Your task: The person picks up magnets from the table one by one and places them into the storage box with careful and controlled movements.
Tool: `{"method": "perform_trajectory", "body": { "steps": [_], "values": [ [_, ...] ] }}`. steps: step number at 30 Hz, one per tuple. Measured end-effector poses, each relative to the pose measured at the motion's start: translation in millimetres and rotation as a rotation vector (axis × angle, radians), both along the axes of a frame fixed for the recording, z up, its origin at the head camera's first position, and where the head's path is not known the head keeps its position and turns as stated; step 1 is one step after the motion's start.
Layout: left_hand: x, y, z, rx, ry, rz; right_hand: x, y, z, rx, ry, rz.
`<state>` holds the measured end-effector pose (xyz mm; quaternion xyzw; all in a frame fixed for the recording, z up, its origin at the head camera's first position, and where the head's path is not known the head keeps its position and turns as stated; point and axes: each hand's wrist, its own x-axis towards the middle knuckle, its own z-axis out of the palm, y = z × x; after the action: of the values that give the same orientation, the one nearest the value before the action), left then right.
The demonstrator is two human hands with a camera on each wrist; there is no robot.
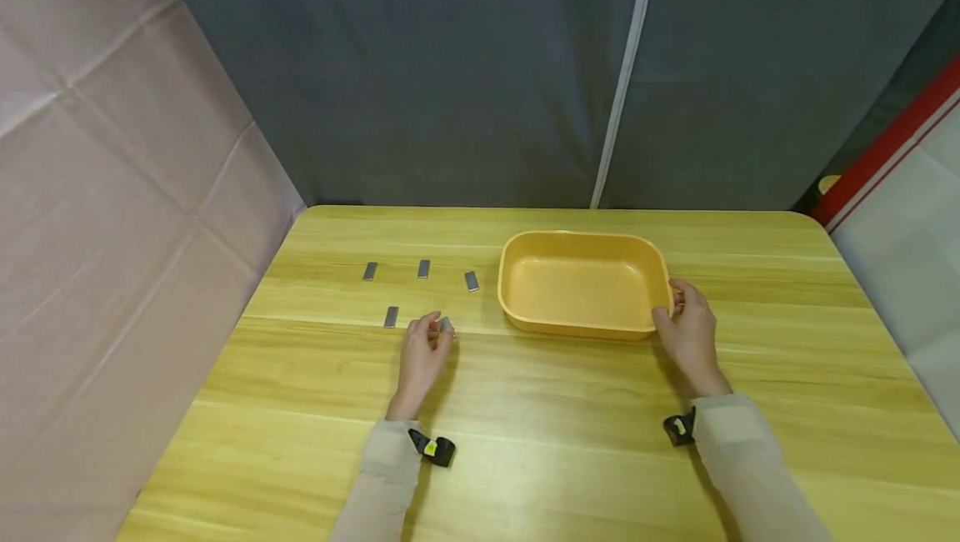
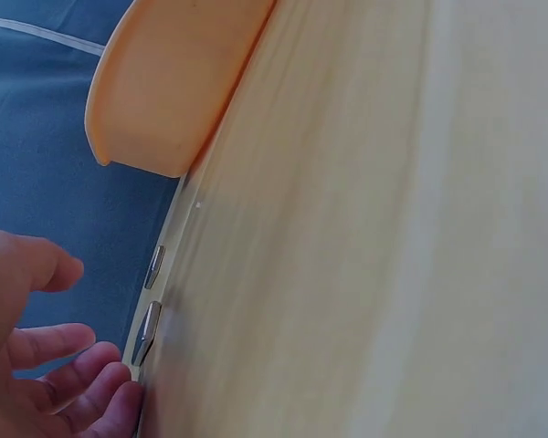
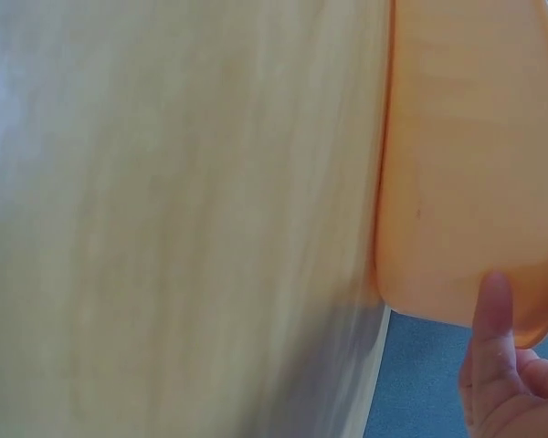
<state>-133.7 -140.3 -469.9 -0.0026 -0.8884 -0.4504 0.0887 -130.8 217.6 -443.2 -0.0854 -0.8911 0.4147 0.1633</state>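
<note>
In the head view my left hand (image 1: pixel 424 361) is over a small grey rectangular metal piece (image 1: pixel 446 324), partly hidden by the fingers. The left wrist view shows the thumb well apart from the other fingers, with two shiny metal pieces (image 2: pixel 147 333) lying on the table just past the fingertips. On the right, my right hand (image 1: pixel 689 333) grips the near right corner of a yellow plastic basin (image 1: pixel 577 328). Its thumb (image 3: pixel 495 306) presses the basin's outer wall in the right wrist view, while the other fingers are partly hidden behind the corner.
Several more grey metal pieces lie left of the basin, including a near one (image 1: pixel 392 317), a far left one (image 1: pixel 371 271), and one nearest the basin (image 1: pixel 472 281). The wooden table (image 1: pixel 540 434) ends at a dark curtain (image 1: pixel 450 75). Pale cloth (image 1: pixel 112 233) hangs at left.
</note>
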Motion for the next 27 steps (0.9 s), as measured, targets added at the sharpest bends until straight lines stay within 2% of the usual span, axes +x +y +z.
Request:
{"method": "perform_trajectory", "body": {
  "steps": [9,18,27],
  "values": [
    [-1.7,-0.4,4.0,0.008,-0.029,-0.003,-2.2,0.3,0.3,0.003,0.029,-0.019],
    [-8.9,-1.7,7.5,-0.090,-0.058,-0.013,-2.6,1.0,0.8,0.010,0.030,-0.024],
    [-12.8,-3.6,8.3,-0.144,-0.146,-0.032,-2.5,-0.3,-0.6,0.004,0.013,-0.027]
  ]
}}
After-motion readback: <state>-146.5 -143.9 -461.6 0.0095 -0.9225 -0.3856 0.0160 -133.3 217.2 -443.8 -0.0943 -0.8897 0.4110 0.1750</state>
